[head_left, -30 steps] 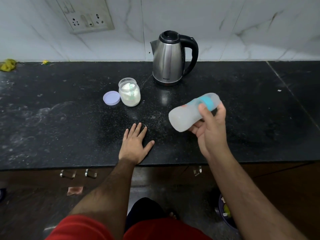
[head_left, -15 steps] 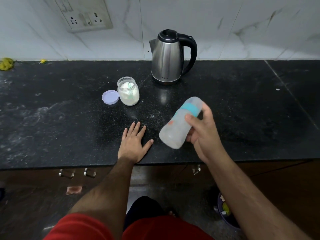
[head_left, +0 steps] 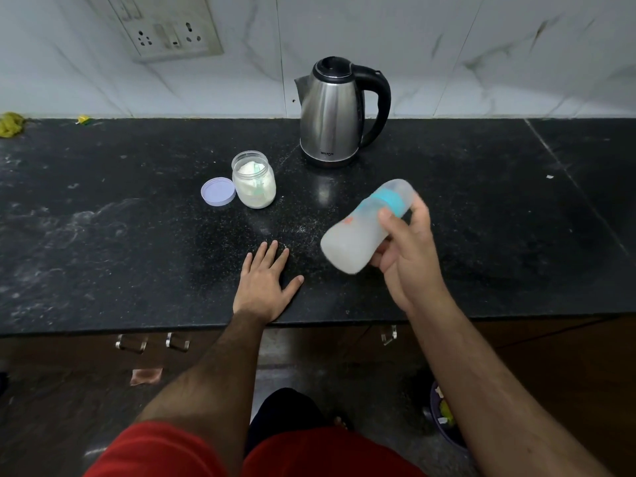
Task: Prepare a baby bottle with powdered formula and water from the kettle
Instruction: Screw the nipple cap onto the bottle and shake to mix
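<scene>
My right hand (head_left: 407,256) grips a capped baby bottle (head_left: 361,232) with a teal collar, held tilted above the black counter (head_left: 120,235), base toward me and cloudy white liquid inside. My left hand (head_left: 263,282) lies flat on the counter near its front edge, fingers spread, holding nothing. Behind it stands an open glass jar of white powder (head_left: 254,184) with a scoop inside. Its lilac lid (head_left: 218,191) lies just left of the jar. A steel kettle (head_left: 332,111) with a black handle stands at the back by the wall.
A wall socket plate (head_left: 165,25) sits on the marble wall at upper left. Yellow scraps (head_left: 12,123) lie at the counter's far left. Powder specks dot the counter between jar and hands. Drawer handles (head_left: 130,342) are below the front edge. A bin (head_left: 444,418) stands on the floor at right.
The bottle in my right hand has swung: nearly level a second ago, dipped base-down toward me, now lifted back up and to the right. My left hand has stayed flat.
</scene>
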Available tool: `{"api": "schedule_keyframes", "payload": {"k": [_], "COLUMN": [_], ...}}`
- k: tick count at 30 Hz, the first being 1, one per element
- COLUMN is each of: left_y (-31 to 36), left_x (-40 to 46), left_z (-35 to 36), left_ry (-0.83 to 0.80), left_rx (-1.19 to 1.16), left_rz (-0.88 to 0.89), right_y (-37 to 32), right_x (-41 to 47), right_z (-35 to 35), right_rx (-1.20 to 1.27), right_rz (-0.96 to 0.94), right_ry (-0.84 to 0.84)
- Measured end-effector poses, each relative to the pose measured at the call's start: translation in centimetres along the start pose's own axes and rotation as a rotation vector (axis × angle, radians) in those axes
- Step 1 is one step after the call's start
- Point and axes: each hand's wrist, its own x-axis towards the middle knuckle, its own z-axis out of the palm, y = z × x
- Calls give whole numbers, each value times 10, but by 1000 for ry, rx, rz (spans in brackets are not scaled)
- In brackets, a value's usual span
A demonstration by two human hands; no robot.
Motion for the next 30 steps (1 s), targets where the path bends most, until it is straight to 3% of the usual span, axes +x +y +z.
{"api": "schedule_keyframes", "payload": {"k": [2, 7, 11, 16, 21, 27, 30], "left_y": [0, -1, -1, -1, -2, -1, -1], "left_x": [0, 0, 0, 0, 0, 0, 0], "left_z": [0, 0, 0, 1, 1, 0, 1], "left_ry": [-2, -13, 0, -11, -7, -17, -12], "left_rx": [4, 13, 4, 8, -4, -2, 2], "left_rz": [0, 4, 2, 0, -2, 2, 1], "right_y": [1, 3, -2, 2, -2, 3, 1], "right_x": [1, -7, 2, -11, -2, -13, -6], "right_z": [-1, 3, 0, 3, -2, 4, 1], "right_rx": [28, -139, 10, -153, -25, -159, -91], "right_rz": [-14, 45, -29, 33, -34, 12, -41], "right_ry": [46, -138, 45, -132, 44, -134, 0]}}
